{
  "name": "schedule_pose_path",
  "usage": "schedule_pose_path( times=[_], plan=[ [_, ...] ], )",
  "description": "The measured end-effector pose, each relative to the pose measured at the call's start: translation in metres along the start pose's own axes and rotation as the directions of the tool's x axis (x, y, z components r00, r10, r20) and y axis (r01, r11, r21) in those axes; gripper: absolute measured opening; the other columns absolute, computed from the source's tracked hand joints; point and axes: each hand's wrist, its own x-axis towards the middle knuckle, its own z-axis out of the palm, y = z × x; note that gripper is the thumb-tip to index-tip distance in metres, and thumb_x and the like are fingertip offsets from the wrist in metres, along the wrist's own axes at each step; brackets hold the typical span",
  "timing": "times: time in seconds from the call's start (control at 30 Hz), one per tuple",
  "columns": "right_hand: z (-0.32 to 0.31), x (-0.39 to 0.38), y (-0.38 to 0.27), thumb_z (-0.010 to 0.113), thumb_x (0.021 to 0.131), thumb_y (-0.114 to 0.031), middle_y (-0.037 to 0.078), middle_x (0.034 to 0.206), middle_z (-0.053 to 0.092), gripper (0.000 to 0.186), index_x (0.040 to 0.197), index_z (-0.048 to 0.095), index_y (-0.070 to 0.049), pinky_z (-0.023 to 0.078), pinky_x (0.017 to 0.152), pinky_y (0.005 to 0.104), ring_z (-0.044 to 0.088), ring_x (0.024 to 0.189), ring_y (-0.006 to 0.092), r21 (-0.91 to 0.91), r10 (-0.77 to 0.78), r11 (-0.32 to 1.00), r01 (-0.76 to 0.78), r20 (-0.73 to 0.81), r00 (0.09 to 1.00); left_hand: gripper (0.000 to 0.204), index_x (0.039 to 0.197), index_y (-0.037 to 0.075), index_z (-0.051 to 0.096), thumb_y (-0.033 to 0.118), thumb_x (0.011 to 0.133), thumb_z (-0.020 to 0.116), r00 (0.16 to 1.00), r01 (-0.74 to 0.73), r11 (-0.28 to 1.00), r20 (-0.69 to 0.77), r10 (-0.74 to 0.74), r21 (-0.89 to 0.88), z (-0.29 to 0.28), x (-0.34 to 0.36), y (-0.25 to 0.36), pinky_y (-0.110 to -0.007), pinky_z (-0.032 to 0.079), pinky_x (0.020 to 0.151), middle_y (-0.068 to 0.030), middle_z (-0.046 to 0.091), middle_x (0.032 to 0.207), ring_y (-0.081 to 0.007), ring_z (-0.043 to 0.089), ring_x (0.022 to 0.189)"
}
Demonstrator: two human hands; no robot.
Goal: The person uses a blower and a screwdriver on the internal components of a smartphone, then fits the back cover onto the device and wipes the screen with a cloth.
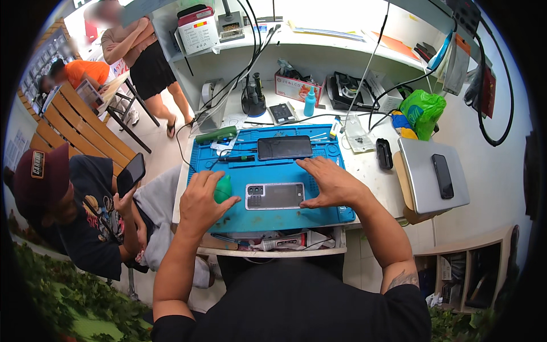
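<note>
A phone's back panel or housing [274, 195], with camera openings, lies on the blue repair mat [330, 202], below a dark phone [284, 147] lying flat. My left hand [206, 198] hovers at the left, fingers apart and curved beside a green blower bulb [223, 188], holding nothing visible. My right hand [327, 182] is open at the panel's right end, thumb at or just over its edge; contact is unclear. Tweezer-like tools, a small pen-like driver [237, 158] and a green handled tool [216, 134] lie at the mat's back.
Behind stand a blue bottle [310, 102] and soldering stand [253, 100]. A silver laptop [456, 176] carrying a phone [442, 175] lies right. An open drawer [333, 251] is under the mat. A seated person [85, 216] holding a phone is close left; others are farther back.
</note>
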Motion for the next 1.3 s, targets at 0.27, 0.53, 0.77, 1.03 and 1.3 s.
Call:
schedule_pose_path(
  times=[0.27,0.53,0.77,1.03,1.3],
  plan=[
    [-0.002,0.002,-0.009,0.100,0.069,-0.051,0.022,0.144,0.065,0.117,0.158,0.049,0.006,0.046,0.118,0.0467,0.058,0.135,0.0396,0.026,0.023,0.999,-0.028,0.173,0.985,0.083,0.143,0.010,0.066,0.034,0.071,0.101,0.888,-0.080,0.980,0.433,0.153,-0.183,-0.001,0.035,0.020,-0.045,0.056,0.106,-0.0146,0.072,0.132,-0.0352,0.066,0.124],
    [0.002,0.004,-0.013,0.100,0.070,-0.041,0.018,0.135,0.070,0.108,0.155,0.053,0.006,0.049,0.115,0.0448,0.060,0.130,0.0370,0.061,-0.014,0.998,0.007,0.105,0.994,0.116,0.160,0.016,0.054,0.028,0.057,0.106,0.749,-0.098,0.988,0.645,0.155,-0.123,0.018,0.069,0.022,-0.045,0.052,0.116,-0.0150,0.066,0.147,-0.0359,0.063,0.136],
    [0.008,0.005,-0.014,0.098,0.072,-0.030,0.019,0.129,0.072,0.095,0.150,0.058,0.006,0.053,0.111,0.0450,0.062,0.126,0.0375,0.086,0.004,0.996,-0.017,0.150,0.989,0.116,0.162,0.015,0.051,0.020,0.059,0.105,0.763,-0.016,0.983,0.633,0.132,-0.185,0.025,0.061,0.012,-0.046,0.052,0.116,-0.0161,0.068,0.144,-0.0380,0.064,0.134],
    [0.013,0.009,-0.041,0.092,0.069,-0.030,0.022,0.120,0.071,0.093,0.146,0.057,0.010,0.054,0.107,0.0457,0.063,0.123,0.0393,-0.038,0.087,0.996,-0.081,0.159,0.984,0.106,0.157,0.011,0.056,0.025,0.064,0.104,0.898,-0.070,0.982,0.418,0.140,-0.178,0.014,0.045,0.011,-0.043,0.054,0.113,-0.0166,0.070,0.139,-0.0360,0.068,0.128],
    [0.002,-0.026,-0.003,0.088,0.072,-0.031,0.019,0.117,0.072,0.087,0.145,0.062,0.009,0.055,0.105,0.0388,0.071,0.111,0.0314,0.584,0.288,0.777,-0.235,0.003,0.958,0.075,0.137,0.000,0.072,0.035,0.078,0.103,0.724,0.511,0.648,0.689,0.030,-0.565,-0.004,-0.019,0.001,-0.029,0.063,0.083,-0.0111,0.077,0.112,-0.0144,0.075,0.090]
  ],
)
